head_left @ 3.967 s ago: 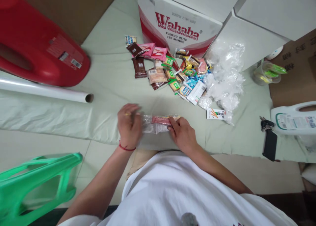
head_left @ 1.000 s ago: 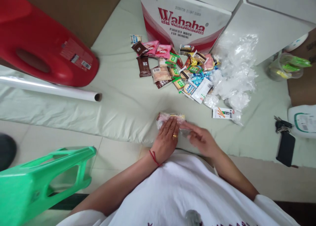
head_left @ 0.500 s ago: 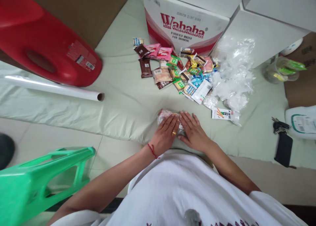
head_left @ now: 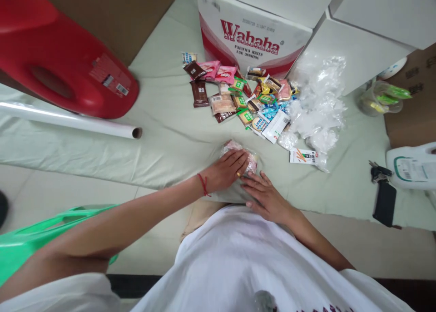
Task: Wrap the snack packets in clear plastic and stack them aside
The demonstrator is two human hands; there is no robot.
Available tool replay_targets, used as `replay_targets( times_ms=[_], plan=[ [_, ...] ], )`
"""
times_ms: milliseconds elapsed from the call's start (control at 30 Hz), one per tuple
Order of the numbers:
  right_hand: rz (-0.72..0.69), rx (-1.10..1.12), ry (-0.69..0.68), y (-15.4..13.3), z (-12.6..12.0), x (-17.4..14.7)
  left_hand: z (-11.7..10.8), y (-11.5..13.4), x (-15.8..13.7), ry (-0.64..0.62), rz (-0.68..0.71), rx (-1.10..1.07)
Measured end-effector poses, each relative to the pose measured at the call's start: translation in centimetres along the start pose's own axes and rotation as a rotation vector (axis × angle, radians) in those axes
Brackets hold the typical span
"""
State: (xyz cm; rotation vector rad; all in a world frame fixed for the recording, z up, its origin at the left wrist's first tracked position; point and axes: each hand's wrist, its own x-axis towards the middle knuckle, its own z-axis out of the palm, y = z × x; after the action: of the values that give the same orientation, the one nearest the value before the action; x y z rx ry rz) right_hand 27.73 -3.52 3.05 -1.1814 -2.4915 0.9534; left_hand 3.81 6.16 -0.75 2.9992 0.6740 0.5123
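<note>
A clear plastic bag of wrapped snacks [head_left: 252, 164] lies flat near the front edge of the cloth-covered table. My left hand [head_left: 226, 170], with a red string bracelet at the wrist and a ring, rests on top of it, its fingers laid out across the plastic. Just below the bag's right side is my right hand [head_left: 267, 196], palm down with fingers stretched and slightly apart. Its fingertips are close to the left hand and the bag's lower edge; whether they touch the plastic I cannot tell. What lies beneath the left palm is hidden.
Wrapped snacks [head_left: 238, 98] are piled before a Wahaha carton [head_left: 252, 35]. Crumpled clear bags [head_left: 316, 103] lie to their right. A red jug [head_left: 85, 71] and white roll [head_left: 85, 123] are at left. Keys, a black phone-like object [head_left: 384, 204] and a white bottle [head_left: 413, 166] are at right.
My right hand has slid down off the bag toward the table edge. More of the bag shows, and my left hand has turned more sideways across it.
</note>
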Motion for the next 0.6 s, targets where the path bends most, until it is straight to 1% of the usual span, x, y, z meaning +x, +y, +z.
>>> replay_targets(
  times_ms=[100, 167, 233, 300, 367, 433, 500, 533, 600],
  plan=[
    [-0.043, 0.240, 0.073, -0.1, -1.1, -0.1, -0.3, -1.9, 1.0, -0.001, 0.107, -0.001],
    [-0.023, 0.394, 0.138, -0.2, -1.7, -0.5, -0.4, -2.8, 1.8, -0.011, 0.156, -0.021],
    [0.047, 0.532, 0.211, 0.0, -2.1, -1.2, -0.4, -3.4, 2.7, -0.025, 0.161, -0.059],
    [0.154, 0.657, 0.309, 0.4, -2.5, -1.9, -0.2, -3.9, 3.5, -0.052, 0.123, -0.097],
    [0.276, 0.766, 0.445, 1.1, -2.7, -2.3, -0.3, -4.3, 4.1, -0.072, 0.048, -0.151],
    [0.392, 0.855, 0.584, 2.0, -2.9, -2.4, -0.8, -4.6, 4.6, -0.030, -0.089, -0.245],
    [0.468, 0.921, 0.680, 2.8, -2.9, -1.8, -1.8, -4.5, 5.1, 0.081, -0.279, -0.423],
    [0.481, 0.949, 0.702, 3.0, -2.9, -1.3, -2.3, -4.3, 5.3, 0.151, -0.372, -0.544],
    [0.463, 0.993, 0.691, 2.9, -2.8, 0.0, -3.0, -3.2, 5.8, 0.278, -0.540, -0.840]
  ],
)
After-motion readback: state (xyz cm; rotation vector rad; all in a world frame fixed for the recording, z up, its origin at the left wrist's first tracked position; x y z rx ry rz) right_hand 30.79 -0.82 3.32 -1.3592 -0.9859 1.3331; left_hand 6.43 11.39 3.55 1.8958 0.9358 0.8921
